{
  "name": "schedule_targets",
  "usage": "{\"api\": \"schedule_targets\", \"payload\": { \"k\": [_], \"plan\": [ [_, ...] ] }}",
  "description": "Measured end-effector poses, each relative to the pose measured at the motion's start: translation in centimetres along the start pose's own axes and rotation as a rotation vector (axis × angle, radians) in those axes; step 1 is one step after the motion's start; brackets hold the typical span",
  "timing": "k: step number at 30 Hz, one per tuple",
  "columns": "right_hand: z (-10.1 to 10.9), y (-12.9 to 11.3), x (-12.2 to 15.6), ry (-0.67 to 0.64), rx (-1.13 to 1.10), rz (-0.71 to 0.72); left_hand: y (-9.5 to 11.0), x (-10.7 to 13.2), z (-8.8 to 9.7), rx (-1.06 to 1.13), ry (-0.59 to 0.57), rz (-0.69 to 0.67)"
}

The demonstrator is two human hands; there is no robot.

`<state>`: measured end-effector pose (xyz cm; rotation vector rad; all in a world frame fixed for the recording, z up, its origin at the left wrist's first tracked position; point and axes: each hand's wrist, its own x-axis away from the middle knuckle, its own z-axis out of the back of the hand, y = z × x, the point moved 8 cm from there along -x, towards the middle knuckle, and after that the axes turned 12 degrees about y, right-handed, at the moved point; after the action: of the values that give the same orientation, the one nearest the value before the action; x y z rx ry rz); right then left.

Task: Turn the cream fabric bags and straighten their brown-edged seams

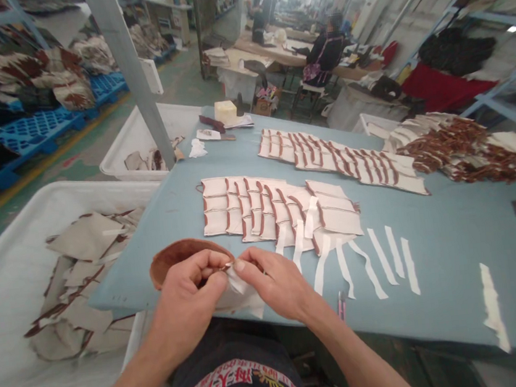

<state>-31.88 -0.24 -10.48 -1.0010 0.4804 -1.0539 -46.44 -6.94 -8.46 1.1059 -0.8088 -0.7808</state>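
My left hand (190, 294) and my right hand (275, 281) meet at the near edge of the blue-grey table (454, 245). Both pinch a small white fabric piece with a brown edge (238, 283), fingertips pressed together on it. A brown curved piece (176, 255) lies just behind my left hand. Rows of white pieces with brown trim (264, 208) lie overlapped beyond my hands. Several white strips (377, 260) are stuck along the table to the right of my right hand.
A second row of trimmed pieces (342, 159) and a brown-white heap (461, 142) lie farther back. White bins with scraps (77, 282) stand on the left beside a grey post (126, 65). A pen (341, 304) lies near the edge. A person sits at a far table (326, 55).
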Motion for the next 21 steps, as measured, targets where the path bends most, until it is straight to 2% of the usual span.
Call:
{"api": "schedule_targets", "payload": {
  "k": [3, 6, 9, 12, 14, 17, 21],
  "plan": [
    [1.3, -0.5, 0.1, 0.019, -0.04, 0.041, 0.5, -0.1, -0.5, 0.016, -0.135, 0.022],
    [2.2, -2.0, 0.1, -0.001, -0.154, 0.238, 2.0, 0.2, -0.6, -0.01, -0.242, -0.013],
    [2.8, -4.1, 0.4, -0.029, -0.25, 0.467, 3.5, 0.6, -0.5, -0.063, -0.295, -0.067],
    [3.5, -5.9, 0.9, -0.002, -0.244, 0.609, 4.0, 0.9, -0.7, -0.109, -0.358, -0.043],
    [3.7, -6.7, 1.3, 0.017, -0.198, 0.655, 4.0, 1.1, -0.8, -0.116, -0.376, -0.005],
    [3.8, -7.0, 1.5, 0.033, -0.102, 0.66, 4.4, 1.3, -0.5, -0.107, -0.354, -0.03],
    [3.2, -7.2, 2.3, -0.059, -0.045, 0.665, 4.5, 2.2, -0.1, -0.14, -0.316, -0.105]
  ]
}}
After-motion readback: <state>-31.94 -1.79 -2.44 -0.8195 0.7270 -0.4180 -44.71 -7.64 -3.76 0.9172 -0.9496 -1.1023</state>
